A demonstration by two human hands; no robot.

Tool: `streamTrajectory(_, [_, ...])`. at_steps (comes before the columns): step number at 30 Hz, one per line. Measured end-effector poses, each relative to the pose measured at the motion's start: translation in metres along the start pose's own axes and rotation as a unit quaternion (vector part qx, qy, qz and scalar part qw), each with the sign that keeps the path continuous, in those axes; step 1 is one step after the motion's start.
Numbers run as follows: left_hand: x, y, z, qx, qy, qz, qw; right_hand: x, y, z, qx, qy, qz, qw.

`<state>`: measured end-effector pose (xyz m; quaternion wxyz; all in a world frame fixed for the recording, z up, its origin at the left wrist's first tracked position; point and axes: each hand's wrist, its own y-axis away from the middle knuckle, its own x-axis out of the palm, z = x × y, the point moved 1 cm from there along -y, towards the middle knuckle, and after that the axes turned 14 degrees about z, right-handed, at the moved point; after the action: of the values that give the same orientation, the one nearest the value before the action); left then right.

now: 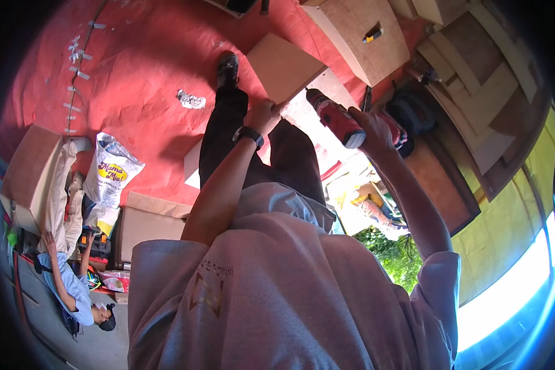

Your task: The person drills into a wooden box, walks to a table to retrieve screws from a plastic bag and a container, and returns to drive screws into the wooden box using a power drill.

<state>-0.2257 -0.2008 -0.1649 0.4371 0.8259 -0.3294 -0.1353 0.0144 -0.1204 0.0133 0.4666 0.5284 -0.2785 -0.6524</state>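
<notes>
A red and black cordless drill (338, 120) is in my right hand (375, 132), its dark nose pointing up and left over a box. My fingers wrap its handle, which is mostly hidden. My left hand (264, 116), with a dark watch on the wrist, grips the near edge of a wooden box (285, 66) between my legs. One face of this box is brown; the side by the drill looks pale in bright light. The left fingertips are partly hidden at that edge.
Ahead to the right stands another wooden box (367, 43) with a yellow and black tool (372, 34) on it. Wooden panels (475, 80) are stacked at right. On the red floor sheet (148, 74) at left is a white sack (111, 169), near a co-worker in a blue shirt (74, 290).
</notes>
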Motion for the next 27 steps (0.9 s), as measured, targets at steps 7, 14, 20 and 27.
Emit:
streamTrajectory(7, [0.002,0.003,-0.003,0.020,-0.011,-0.029,0.999,0.005,0.004,0.013,0.062,-0.032,0.010,0.998])
streamTrajectory(14, [0.001,-0.002,0.000,0.004,-0.014,-0.007,1.000,0.010,0.009,0.023,0.085,-0.078,-0.017,0.993])
streamTrajectory(20, [0.002,-0.005,0.004,0.018,-0.033,-0.021,0.999,0.013,0.012,0.019,0.091,-0.115,-0.021,0.989])
streamTrajectory(27, [-0.002,0.003,-0.004,0.084,0.010,-0.081,0.993,0.017,0.024,0.022,0.055,-0.115,-0.145,0.981])
